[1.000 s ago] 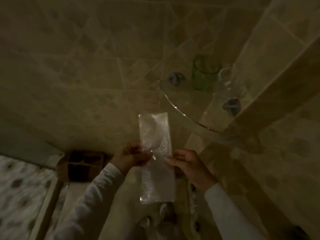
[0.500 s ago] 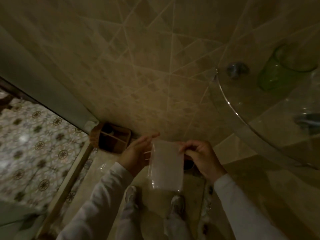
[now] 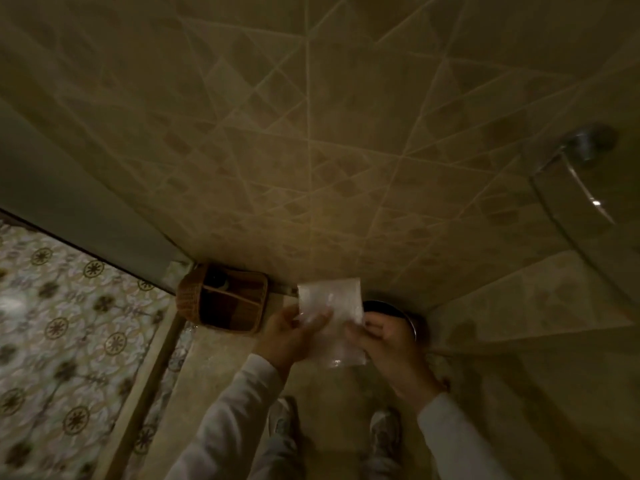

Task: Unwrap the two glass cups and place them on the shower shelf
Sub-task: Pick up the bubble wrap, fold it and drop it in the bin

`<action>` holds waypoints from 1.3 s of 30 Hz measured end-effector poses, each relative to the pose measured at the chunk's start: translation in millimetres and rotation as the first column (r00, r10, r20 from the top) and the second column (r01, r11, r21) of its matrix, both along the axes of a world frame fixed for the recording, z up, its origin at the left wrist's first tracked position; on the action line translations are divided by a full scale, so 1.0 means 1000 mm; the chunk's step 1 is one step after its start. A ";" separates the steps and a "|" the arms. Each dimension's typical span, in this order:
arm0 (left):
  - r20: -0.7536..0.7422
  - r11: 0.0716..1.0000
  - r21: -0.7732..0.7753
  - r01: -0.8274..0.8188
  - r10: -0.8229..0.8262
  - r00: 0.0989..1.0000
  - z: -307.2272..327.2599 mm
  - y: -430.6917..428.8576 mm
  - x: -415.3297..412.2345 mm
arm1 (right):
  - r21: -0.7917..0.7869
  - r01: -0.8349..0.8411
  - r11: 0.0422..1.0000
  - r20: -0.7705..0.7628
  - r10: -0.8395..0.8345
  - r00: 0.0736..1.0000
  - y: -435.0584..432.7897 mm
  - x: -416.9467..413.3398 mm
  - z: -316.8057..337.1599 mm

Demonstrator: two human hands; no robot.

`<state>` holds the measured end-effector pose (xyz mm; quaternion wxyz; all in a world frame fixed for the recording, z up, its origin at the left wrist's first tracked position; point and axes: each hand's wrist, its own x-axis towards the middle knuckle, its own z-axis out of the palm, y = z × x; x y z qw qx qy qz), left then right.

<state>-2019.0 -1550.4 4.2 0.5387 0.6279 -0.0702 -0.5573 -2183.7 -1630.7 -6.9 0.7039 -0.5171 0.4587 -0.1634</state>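
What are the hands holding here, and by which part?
Both hold one clear plastic wrapper: the left hand pinches its left edge, the right hand its right edge.

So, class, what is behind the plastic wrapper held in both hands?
A dark round metal-rimmed object peeks out behind the plastic wrapper; the wrapper and the right hand cover the rest of it.

I am holding both hands low in front of me, close together, backs toward the camera. My left hand (image 3: 287, 336) is pinching the left edge of a clear wrapper (image 3: 332, 299) with curled fingers (image 3: 311, 320). My right hand (image 3: 384, 336) is pinching its right edge. Both forearms, in pale long sleeves (image 3: 235, 417), are reaching forward from the bottom of the view.
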 end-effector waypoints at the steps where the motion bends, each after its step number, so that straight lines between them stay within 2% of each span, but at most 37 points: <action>1: -0.001 0.998 0.026 0.058 -0.058 0.998 -0.011 0.005 0.007 | -0.010 0.043 0.999 -0.021 -0.043 0.999 0.004 0.009 -0.006; 3: 0.042 0.993 0.056 0.102 -0.105 0.994 -0.036 0.014 0.018 | 0.025 0.059 0.998 -0.039 -0.058 0.998 0.011 0.023 -0.020; 7: 0.115 0.996 0.084 0.026 -0.035 0.993 -0.100 0.016 0.033 | 0.162 0.096 0.982 -0.081 -0.084 0.993 0.023 0.039 -0.079; 11: 0.093 0.994 0.106 -0.015 0.005 0.996 -0.170 0.010 0.030 | 0.277 0.196 0.941 -0.142 -0.162 0.977 0.024 0.036 -0.153; 14: 0.018 0.990 0.135 -0.034 0.032 0.999 -0.226 0.000 0.016 | 0.308 0.250 0.918 -0.209 -0.191 0.959 0.016 0.020 -0.215; 17: 0.062 0.978 0.200 -0.050 0.038 0.997 -0.292 -0.017 -0.003 | 0.317 0.305 0.898 -0.265 -0.224 0.938 0.001 -0.006 -0.281; 20: 0.130 0.975 0.216 0.055 -0.084 0.988 -0.355 -0.042 -0.028 | 0.281 0.384 0.880 -0.350 -0.279 0.894 -0.024 -0.040 -0.340; 23: 0.241 0.958 0.224 0.178 -0.231 0.943 -0.411 -0.074 -0.057 | 0.216 0.472 0.855 -0.428 -0.352 0.832 -0.058 -0.081 -0.390; 27: 0.428 0.912 0.247 0.329 -0.407 0.807 -0.479 -0.129 -0.089 | 0.055 0.388 0.920 -0.544 -0.299 0.784 -0.115 -0.133 -0.457; 31: 0.485 0.865 0.273 0.421 -0.502 0.716 -0.527 -0.191 -0.115 | -0.055 0.251 0.966 -0.630 -0.229 0.742 -0.169 -0.152 -0.512; 34: 0.551 0.719 0.448 0.531 -0.690 0.469 -0.560 -0.221 -0.130 | -0.086 0.014 0.996 -0.704 -0.071 0.707 -0.196 -0.145 -0.551; 37: 0.499 0.547 0.600 0.584 -0.826 0.262 -0.594 -0.229 -0.136 | -0.075 -0.244 0.967 -0.760 0.103 0.641 -0.200 -0.127 -0.588; 39: 0.445 0.430 0.672 0.603 -0.885 0.135 -0.609 -0.226 -0.136 | -0.032 -0.322 0.946 -0.779 0.178 0.601 -0.196 -0.113 -0.607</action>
